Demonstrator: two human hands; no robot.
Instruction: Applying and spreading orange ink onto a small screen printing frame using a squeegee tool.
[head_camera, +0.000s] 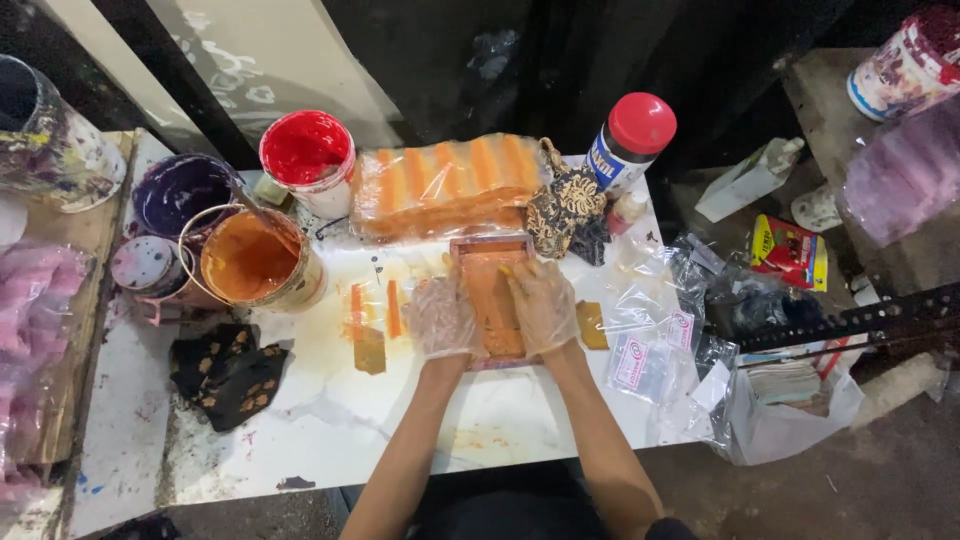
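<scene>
Gloved left hand (440, 318) and right hand (541, 303), fingers pressed flat, steadying orange-inked frame (489, 292) at counter (330, 420) centre. Printing step likely. Orange paint bucket (255, 258) left, red tub (308, 155) far-left, wrapped orange stack (445, 185) beyond. Next move calls for clean lift.

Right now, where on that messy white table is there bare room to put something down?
The widest bare patch of the white table is the near edge, between the black patterned cloth and the forearms. A smaller one lies under the right forearm, before the small plastic bags. It is crowded at the back, around the orange paint tub, red paint tub and frame.
</scene>
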